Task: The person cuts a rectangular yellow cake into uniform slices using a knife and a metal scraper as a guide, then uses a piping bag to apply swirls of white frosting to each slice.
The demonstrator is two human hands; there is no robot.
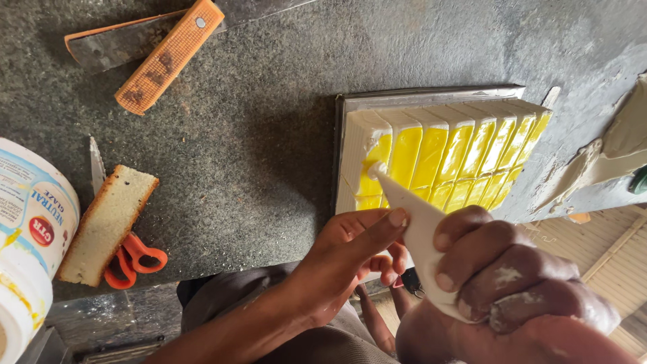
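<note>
— Where does the cake stand at this point?

— The rectangular cake (441, 158) sits on its board (431, 94) on the dark stone counter (269, 148), at the edge nearest the person. White cream covers the side facing the camera, and the top is already divided into long strips filled with yellow glaze. That part looks finished, as far as the view shows.

— And the hands?

— The right hand (505, 283) is closed in a fist round a white piping bag (421, 229), squeezing it from the wide end; smears of cream show on the knuckles. The left hand (357, 249) is half open, its forefinger laid flat along the side of the bag to steady it, the other fingers curled loosely beneath and gripping nothing. The bag's tip touches the near left corner of the cake, where white cream meets the first yellow strip.

— So what seems left?

— Judging by the tip's place, white cream work is only at the first strip; nothing shows that the other strips have had any such touch. The far side of the cake cannot be seen.

— Anything else about?

— A slab of plain sponge (108, 226) lies well to the left, over orange-handled scissors (135, 259) and a small knife blade (96, 165). A large knife with an orange handle (168, 57) lies at the top, a white glaze tub (30, 222) stands at the far left, and a cream smear (593, 168) marks the counter to the right.
</note>
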